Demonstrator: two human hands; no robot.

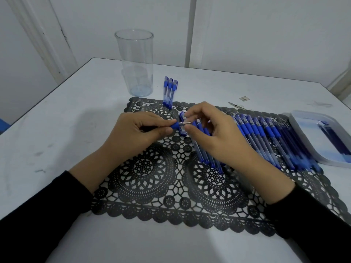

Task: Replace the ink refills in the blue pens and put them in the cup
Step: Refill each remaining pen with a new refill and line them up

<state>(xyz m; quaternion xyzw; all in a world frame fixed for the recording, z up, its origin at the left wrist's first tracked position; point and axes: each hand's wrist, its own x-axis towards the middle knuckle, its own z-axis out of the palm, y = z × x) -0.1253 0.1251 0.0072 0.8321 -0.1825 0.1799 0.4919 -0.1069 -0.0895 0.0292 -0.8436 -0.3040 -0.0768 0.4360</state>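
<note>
Your black sleeves (47,215) come in from the bottom corners, and both wrists lie over a black lace-patterned mat (171,186) spread on the white table (57,120). Your left hand (136,130) is curled round a pen (175,126), with thumb and forefinger at its blue rubber grip and the rest of the barrel hidden inside the fist. Your right hand (214,137) meets it from the other side and pinches the metal tip (187,122) between thumb and forefinger, its other fingers loosely bent. The pen is held just above the mat, near its far edge.

Under your right hand lie a few blue pens (207,154) side by side. A longer row of blue pens (266,137) lies on the mat to the right. Just beside that row, a shallow plastic tray (303,120) holds dark refills (334,137). Beyond the mat, three capped pens (170,90) lie together near the clear cup (135,63), which stands upright with nothing in it.
</note>
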